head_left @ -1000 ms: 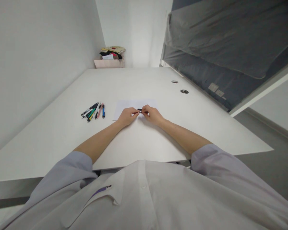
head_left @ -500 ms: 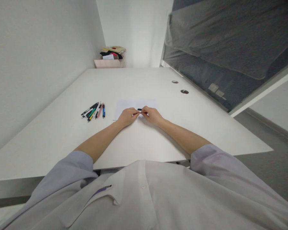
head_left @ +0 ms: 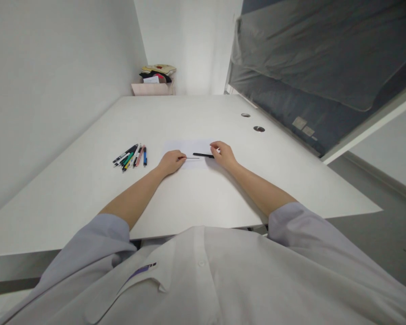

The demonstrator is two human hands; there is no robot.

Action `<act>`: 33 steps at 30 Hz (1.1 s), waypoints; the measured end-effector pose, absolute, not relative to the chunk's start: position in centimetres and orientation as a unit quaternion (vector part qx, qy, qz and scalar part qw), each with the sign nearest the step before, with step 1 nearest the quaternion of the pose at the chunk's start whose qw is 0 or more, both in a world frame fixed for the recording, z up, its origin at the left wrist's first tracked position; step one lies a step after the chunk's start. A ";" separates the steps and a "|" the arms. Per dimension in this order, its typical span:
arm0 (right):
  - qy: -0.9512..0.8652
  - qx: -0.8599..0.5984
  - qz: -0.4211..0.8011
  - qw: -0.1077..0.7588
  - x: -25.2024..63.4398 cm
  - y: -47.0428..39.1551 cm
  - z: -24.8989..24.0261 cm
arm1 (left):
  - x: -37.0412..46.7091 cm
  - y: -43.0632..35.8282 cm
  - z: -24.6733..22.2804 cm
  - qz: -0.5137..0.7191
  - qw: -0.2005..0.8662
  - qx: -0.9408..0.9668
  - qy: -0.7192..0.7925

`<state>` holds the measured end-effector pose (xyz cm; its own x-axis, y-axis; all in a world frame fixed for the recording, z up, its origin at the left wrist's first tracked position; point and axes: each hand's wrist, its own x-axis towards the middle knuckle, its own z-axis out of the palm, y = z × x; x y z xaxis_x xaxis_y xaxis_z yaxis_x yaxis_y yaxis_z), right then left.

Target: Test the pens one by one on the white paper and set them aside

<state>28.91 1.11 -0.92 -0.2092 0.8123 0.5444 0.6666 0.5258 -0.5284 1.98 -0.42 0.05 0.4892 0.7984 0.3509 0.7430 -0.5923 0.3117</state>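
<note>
white table (head_left: 203, 203) with paper (head_left: 189, 146) and pens (head_left: 128, 159) (loosely heaped)

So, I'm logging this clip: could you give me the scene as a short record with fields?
Left hand: the left hand pinches a thin dark rod
Right hand: the right hand is by a black pen-like stick; grip unclear
Beneath: white paper on a white table
Left of paper: loose pile of pens, several colours
Far end: pale box with things in it

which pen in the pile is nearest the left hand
The blue pen at the right end of the pile; the others lie farther from the left hand.
</note>
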 end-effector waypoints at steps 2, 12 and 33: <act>-0.780 -0.500 0.082 0.366 29.2 1.6 -1.2 | 1.7 -0.2 -0.1 0.223 0.055 0.861 0.455; -0.826 -0.509 0.010 0.243 27.5 1.4 -1.7 | 1.9 -0.1 -0.1 0.219 0.041 0.861 0.458; -0.833 -0.499 0.057 0.230 30.7 1.7 -0.6 | 1.1 0.3 -0.4 0.253 0.019 0.848 0.465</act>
